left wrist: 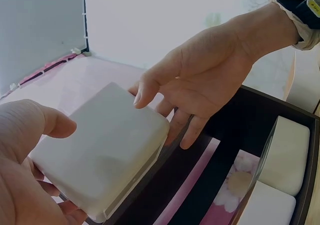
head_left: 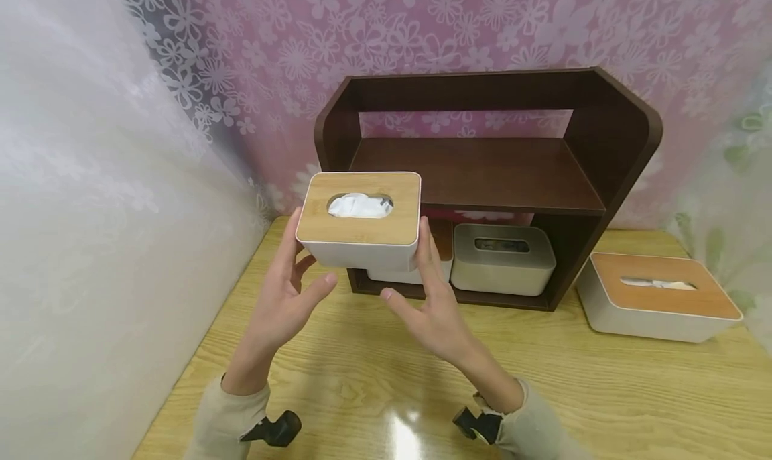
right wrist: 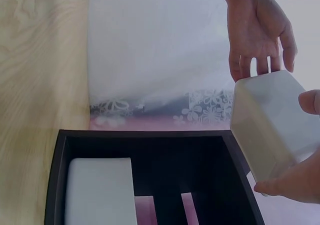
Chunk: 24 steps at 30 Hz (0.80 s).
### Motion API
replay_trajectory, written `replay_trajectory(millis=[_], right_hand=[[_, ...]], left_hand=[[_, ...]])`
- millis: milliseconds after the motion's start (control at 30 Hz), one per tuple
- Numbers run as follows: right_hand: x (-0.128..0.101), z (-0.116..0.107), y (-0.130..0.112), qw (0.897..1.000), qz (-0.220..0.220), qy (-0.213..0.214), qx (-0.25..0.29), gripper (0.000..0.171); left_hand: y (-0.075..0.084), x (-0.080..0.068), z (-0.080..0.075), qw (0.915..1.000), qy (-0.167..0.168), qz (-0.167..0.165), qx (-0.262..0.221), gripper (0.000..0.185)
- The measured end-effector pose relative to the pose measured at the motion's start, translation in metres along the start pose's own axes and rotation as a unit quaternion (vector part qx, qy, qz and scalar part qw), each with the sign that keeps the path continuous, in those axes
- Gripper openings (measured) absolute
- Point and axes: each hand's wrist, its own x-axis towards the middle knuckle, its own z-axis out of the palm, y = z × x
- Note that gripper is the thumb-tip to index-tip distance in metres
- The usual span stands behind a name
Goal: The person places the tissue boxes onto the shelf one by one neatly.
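Note:
A white tissue box (head_left: 362, 208) with a light bamboo lid is held up in front of the shelf, its lid tilted toward the head camera. White tissue shows in the oval slot. My left hand (head_left: 286, 299) supports its left side with the fingers, while my right hand (head_left: 431, 306) presses the right side with extended fingers. Both thumbs stand away from the box. From the left wrist, a plain white face of the box (left wrist: 102, 145) shows between the two hands. Some fingertips are hidden behind the box.
A dark brown two-tier shelf (head_left: 476, 171) stands on the wooden table (head_left: 362, 366) against a floral backdrop. Its lower tier holds a grey-lidded tissue box (head_left: 503, 269) and a partly hidden brown-lidded one (head_left: 445, 242). Right of the shelf sits another wood-lidded tissue box (head_left: 663, 285). A pale curtain (head_left: 120, 245) borders the left.

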Motion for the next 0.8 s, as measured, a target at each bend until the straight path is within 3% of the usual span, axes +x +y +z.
replay_trajectory(millis=[233, 467, 800], right_hand=[[0.008, -0.006, 0.001, 1.000, -0.004, 0.004, 0.004, 0.105], [0.017, -0.011, 0.002, 1.000, -0.023, 0.012, -0.001, 0.105], [0.023, -0.019, 0.005, 1.000, 0.001, 0.018, -0.002, 0.105]], left_hand=[[-0.002, 0.011, 0.001, 0.9999, -0.004, 0.017, -0.002, 0.095], [-0.004, 0.021, 0.005, 0.9998, 0.003, 0.010, -0.014, 0.096], [-0.010, 0.031, 0.009, 0.9998, 0.001, 0.009, -0.020, 0.094]])
